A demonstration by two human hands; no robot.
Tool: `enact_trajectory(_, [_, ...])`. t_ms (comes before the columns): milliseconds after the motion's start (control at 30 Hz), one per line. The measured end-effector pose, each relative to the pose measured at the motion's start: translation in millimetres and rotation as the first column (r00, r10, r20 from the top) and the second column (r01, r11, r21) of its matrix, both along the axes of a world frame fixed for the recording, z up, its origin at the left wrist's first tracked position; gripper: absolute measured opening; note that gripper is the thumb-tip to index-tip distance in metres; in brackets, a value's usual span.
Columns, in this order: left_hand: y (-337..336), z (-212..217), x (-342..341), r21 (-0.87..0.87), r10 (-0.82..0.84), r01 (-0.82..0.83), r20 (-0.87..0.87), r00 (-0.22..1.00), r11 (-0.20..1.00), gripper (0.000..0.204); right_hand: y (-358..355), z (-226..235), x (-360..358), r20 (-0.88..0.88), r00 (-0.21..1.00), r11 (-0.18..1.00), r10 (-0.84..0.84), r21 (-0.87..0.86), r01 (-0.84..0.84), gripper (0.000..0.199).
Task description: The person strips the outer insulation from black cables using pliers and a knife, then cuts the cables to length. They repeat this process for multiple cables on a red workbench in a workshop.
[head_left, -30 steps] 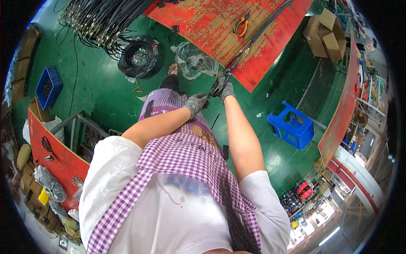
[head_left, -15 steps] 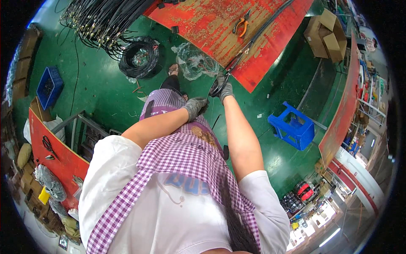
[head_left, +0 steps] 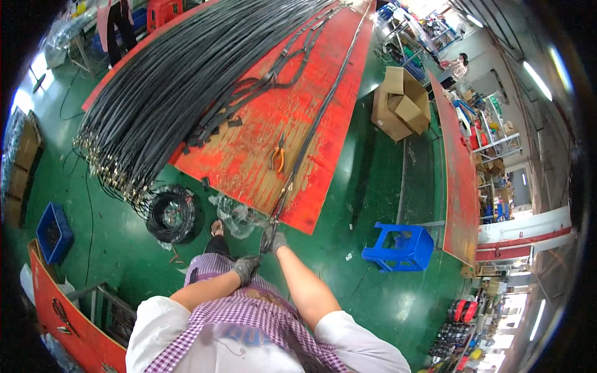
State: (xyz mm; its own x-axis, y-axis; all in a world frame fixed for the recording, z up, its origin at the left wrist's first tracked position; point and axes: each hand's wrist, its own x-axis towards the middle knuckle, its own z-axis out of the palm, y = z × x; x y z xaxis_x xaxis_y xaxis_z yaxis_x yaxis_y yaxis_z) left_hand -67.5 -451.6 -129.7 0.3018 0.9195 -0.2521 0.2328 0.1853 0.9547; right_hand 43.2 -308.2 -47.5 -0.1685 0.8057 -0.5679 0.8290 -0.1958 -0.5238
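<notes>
So the long black cable (head_left: pixel 317 118) runs straight away from the person, its near end right at the near edge of the red tabletop (head_left: pixel 261 130), the rest stretched along the right edge toward the far corner. Right hand (head_left: pixel 272 239), gloved, is closed around that near end. Left hand (head_left: pixel 245 268) sits just behind it, closer to the body, looks curled but can't tell if it grips anything. Orange pliers (head_left: pixel 277 159) lie just left of the cable. Blue stool (head_left: pixel 398 247) stands off right on the green floor (head_left: pixel 373 186).
</notes>
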Motion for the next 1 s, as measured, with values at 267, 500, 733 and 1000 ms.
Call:
enact_trajectory(267, [23.6, 109.2, -2.8, -0.849, 0.534, -0.106, 0.224, 0.815, 0.518, 0.02, -4.8, -2.9, 2.4, -0.118, 0.78, 0.735, -0.614, -0.444, 0.512, 0.056])
enact_trajectory(500, [27.1, 128.5, 7.3, -0.851, 0.562, -0.003, 0.344, 0.752, 0.525, 0.019, 0.6, -94.5, 40.1, -0.145, 0.89, 0.899, -0.433, -0.136, 0.416, 0.046])
enact_trajectory(733, [20.6, 86.5, -5.5, -0.826, 0.528, -0.134, 0.218, 0.821, 0.548, 0.02, -0.8, -26.7, -0.6, -0.143, 0.702, 0.632, -0.698, -0.583, 0.511, 0.048])
enact_trajectory(1000, [21.5, 100.7, -5.2, -0.767, 0.449, -0.123, 0.23, 0.864, 0.63, 0.021, 0.8, -54.2, 7.3, -0.147, 0.793, 0.757, -0.591, -0.44, 0.483, 0.049])
